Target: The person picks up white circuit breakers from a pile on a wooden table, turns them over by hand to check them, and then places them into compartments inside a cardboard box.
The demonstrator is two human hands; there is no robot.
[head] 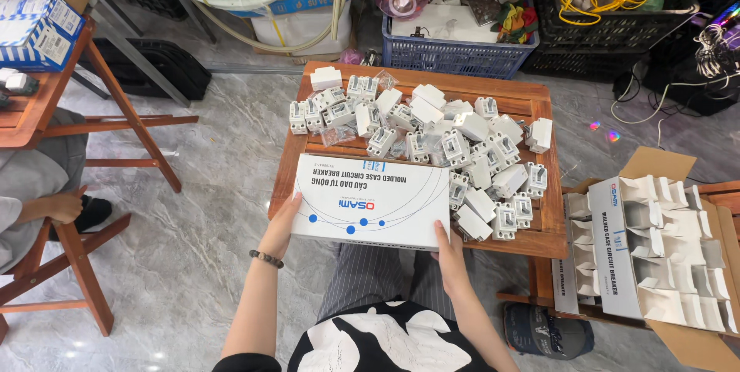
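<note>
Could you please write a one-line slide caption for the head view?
Both hands, left and right, hold a closed white carton on a wooden table beside piled white breakers.

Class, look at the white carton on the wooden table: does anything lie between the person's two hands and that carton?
Nothing visible does. The left hand already grips the white carton at its left end, and the right hand holds its near right corner. The pile of white breakers lies behind and to the right of the carton, not between it and the hands.
</note>
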